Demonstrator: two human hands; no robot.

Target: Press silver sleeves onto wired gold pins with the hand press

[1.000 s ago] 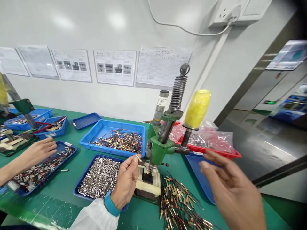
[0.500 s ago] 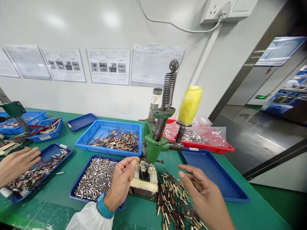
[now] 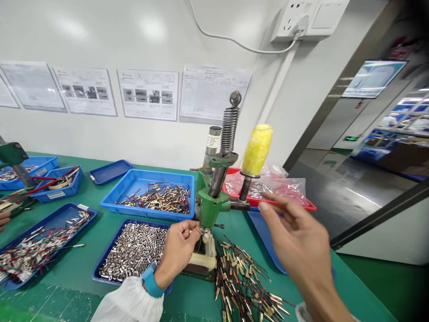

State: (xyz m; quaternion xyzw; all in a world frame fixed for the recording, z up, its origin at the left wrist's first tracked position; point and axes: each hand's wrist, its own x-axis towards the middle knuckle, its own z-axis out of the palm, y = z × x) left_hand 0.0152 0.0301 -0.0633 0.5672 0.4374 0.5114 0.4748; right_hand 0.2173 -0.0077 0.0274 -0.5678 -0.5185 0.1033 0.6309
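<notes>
1. left hand (image 3: 177, 252) is bending at the wrist, its grip pinching a thin wired piece (image 3: 199, 241) under the ram of the green press (image 3: 209, 201) on the bench (image 3: 83, 264).
2. right hand (image 3: 298, 243) is hovering raised, grip spread, near the yellow handle (image 3: 256, 150).

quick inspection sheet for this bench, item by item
surface: green mat, crowded with trays
job's things: green press with yellow handle; pin under its ram
clutter: loose pins beside the press; sleeves in a blue tray; red tray behind
hands: left hand pinches the pin; right hand open, raised, clear of the handle
cables: white cable to wall socket
surroundings: papers on wall; corridor at right; another person's hand at left edge
</notes>
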